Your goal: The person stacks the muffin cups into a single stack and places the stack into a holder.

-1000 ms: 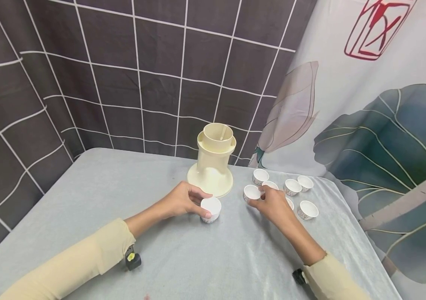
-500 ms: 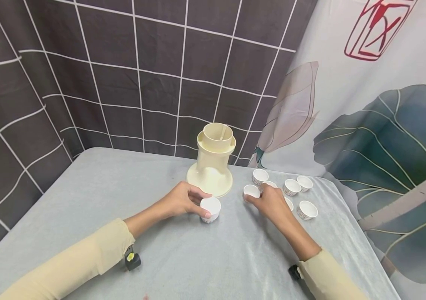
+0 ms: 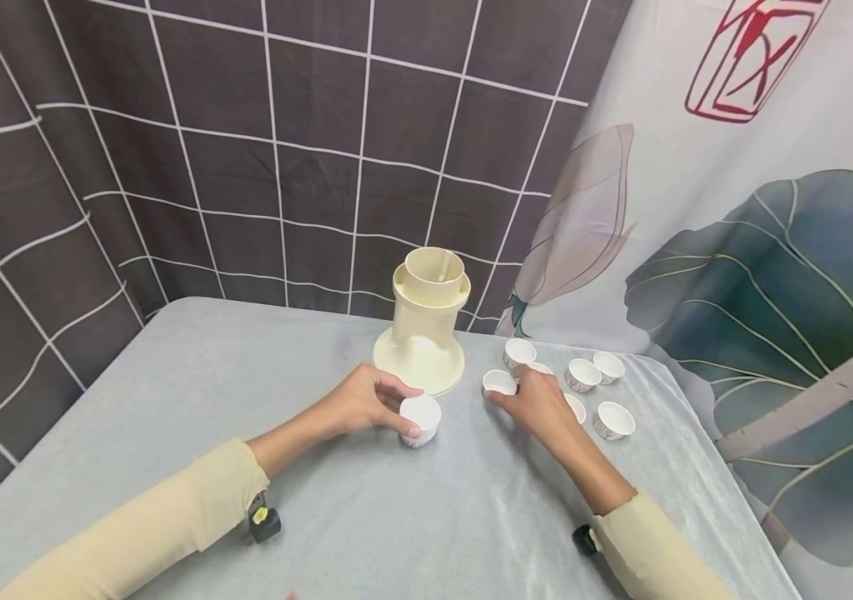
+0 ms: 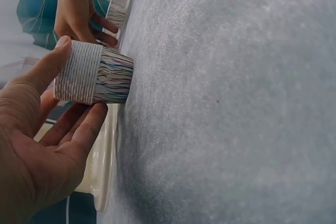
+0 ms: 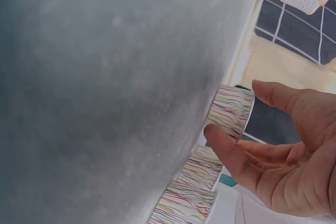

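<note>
My left hand [image 3: 369, 404] grips a stack of nested paper cups [image 4: 94, 74] between thumb and fingers. Several white rims are layered above the bottom cup's coloured wavy lines, and the stack stands upright with its base at the cloth. To the right, a single upright paper cup [image 3: 499, 383] is pinched by my right hand [image 3: 542, 404]. In the right wrist view the thumb tip is at this cup's rim [image 5: 252, 109] and a fingertip lies against its patterned side. The right hand partly hides the cups behind it.
Behind the stack stands a cream plastic cylinder [image 3: 426, 333] with a wide round base. More loose paper cups stand at the right, among them a back cup [image 3: 519, 353] and a front right cup [image 3: 614, 422]. A grey cloth [image 3: 261, 350] covers the table; curtains hang behind.
My right hand has shifted slightly left, its forearm swinging inward, and the single cup has edged left with it. The left hand and the stack have stayed in place.
</note>
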A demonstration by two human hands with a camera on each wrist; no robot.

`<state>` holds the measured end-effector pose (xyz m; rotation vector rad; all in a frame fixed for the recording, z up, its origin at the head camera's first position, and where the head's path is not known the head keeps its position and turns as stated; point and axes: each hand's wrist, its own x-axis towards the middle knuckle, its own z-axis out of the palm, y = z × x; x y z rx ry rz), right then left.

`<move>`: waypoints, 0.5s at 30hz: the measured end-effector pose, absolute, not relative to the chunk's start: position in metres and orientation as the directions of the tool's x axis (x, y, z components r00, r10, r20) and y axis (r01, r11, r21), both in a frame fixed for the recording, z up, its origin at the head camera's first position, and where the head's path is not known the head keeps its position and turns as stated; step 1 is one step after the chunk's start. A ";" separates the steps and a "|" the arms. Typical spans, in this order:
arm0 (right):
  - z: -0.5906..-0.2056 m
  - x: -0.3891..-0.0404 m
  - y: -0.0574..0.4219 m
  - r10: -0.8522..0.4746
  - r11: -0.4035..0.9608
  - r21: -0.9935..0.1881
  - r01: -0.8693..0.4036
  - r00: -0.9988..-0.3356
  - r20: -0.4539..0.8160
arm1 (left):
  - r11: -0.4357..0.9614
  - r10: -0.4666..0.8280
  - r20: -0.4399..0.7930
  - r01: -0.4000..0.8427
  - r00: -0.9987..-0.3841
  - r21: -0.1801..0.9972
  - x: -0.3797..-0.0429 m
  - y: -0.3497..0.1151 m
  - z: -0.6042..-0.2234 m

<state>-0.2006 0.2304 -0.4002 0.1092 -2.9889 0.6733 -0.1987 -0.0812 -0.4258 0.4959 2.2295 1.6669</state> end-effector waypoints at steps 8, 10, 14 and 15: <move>-0.463 -0.246 0.261 -0.105 0.890 -0.424 -0.168 -0.980 0.169 | 0.254 0.453 -0.041 0.085 -0.891 0.963 -0.198 -0.081 -0.426; -0.482 -0.260 0.270 -0.130 0.889 -0.410 -0.202 -0.972 0.196 | 0.253 0.453 -0.041 0.084 -0.891 0.964 -0.198 -0.081 -0.426; -0.496 -0.275 0.276 -0.166 0.884 -0.396 -0.248 -0.959 0.232 | 0.256 0.448 -0.045 0.080 -0.893 0.963 -0.198 -0.081 -0.425; -0.497 -0.276 0.276 -0.171 0.882 -0.397 -0.255 -0.957 0.235 | 0.258 0.447 -0.046 0.080 -0.893 0.963 -0.198 -0.080 -0.425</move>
